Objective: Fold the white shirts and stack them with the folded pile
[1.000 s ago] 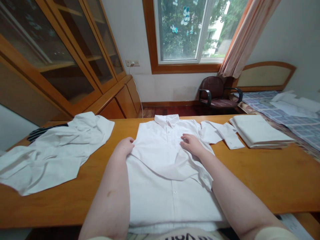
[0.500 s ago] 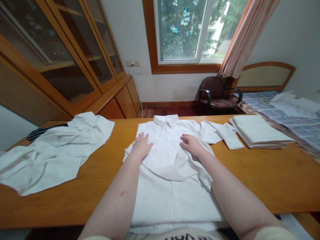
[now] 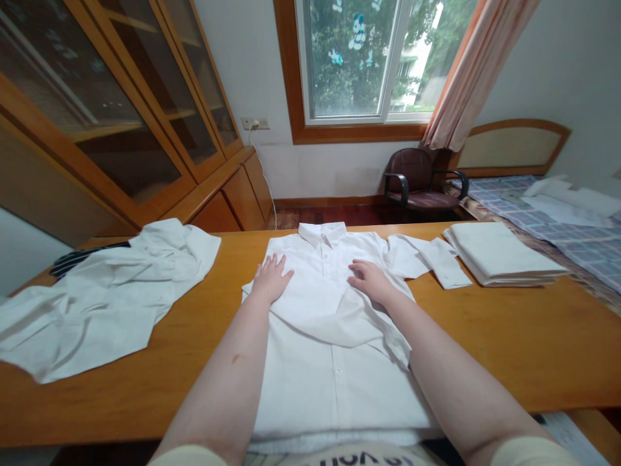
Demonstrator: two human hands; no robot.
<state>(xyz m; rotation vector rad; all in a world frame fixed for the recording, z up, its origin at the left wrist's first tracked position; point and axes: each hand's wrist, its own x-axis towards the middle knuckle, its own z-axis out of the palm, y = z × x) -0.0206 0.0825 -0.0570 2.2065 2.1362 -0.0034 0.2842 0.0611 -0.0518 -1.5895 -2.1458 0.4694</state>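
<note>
A white button-up shirt [image 3: 310,382] lies front side up on the wooden table, its collar at the far edge. One sleeve is folded across the chest, and the other stretches out to the right with its cuff bent over. My left hand [image 3: 272,279] rests on the shirt's left chest with fingers spread. On the right chest lies my right hand [image 3: 371,279], its fingers slightly bent and apart, over the folded sleeve's upper part. Neither hand grips the cloth.
A crumpled white garment [image 3: 111,298] and a dark striped cloth [image 3: 82,257] lie on the table [image 3: 509,343] at left. To the right is a stack of folded white cloth [image 3: 504,252]. Beyond stand a cabinet [image 3: 194,129], an armchair [image 3: 412,175] and a bed [image 3: 514,188].
My left hand has shifted very slightly left and towards me on the shirt. My right hand and the shirt look almost the same; the view has moved a little.
</note>
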